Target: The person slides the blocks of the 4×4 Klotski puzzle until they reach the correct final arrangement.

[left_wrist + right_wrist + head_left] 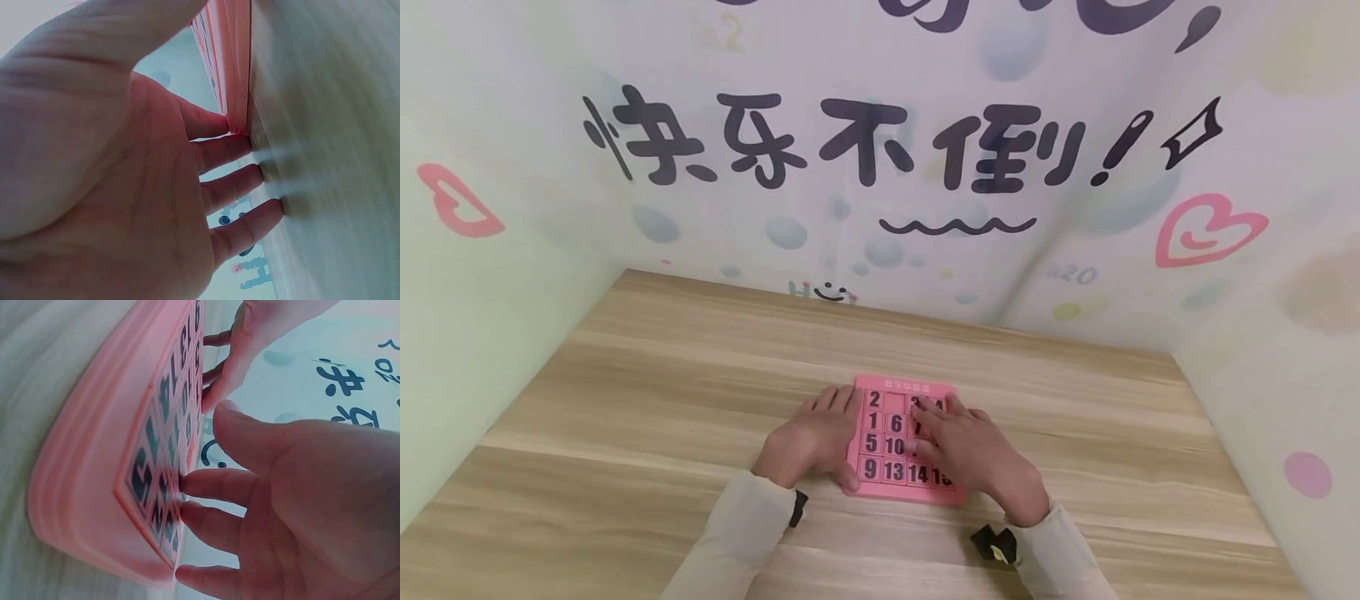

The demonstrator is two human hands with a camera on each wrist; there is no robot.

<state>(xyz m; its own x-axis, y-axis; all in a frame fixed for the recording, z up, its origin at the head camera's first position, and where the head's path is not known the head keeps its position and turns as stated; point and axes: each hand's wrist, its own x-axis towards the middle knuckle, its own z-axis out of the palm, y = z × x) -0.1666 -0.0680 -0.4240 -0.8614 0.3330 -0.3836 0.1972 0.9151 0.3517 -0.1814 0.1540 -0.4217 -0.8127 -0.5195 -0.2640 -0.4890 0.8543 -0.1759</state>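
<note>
A pink sliding number puzzle lies flat on the wooden table, its black-numbered tiles facing up. One gap shows in its far row, between tiles 2 and 3. Along its left edge rests my left hand, thumb at the near left corner. In the left wrist view, its straight fingers reach down to the tabletop, the index against the puzzle's side wall. My right hand lies over the right-hand tiles and hides several of them. The right wrist view has its fingertips touching the tile faces.
The wooden table extends to both sides of the puzzle. A white printed backdrop with dark lettering stands behind it, and similar side walls enclose the table. A dark strap piece hangs at the right sleeve.
</note>
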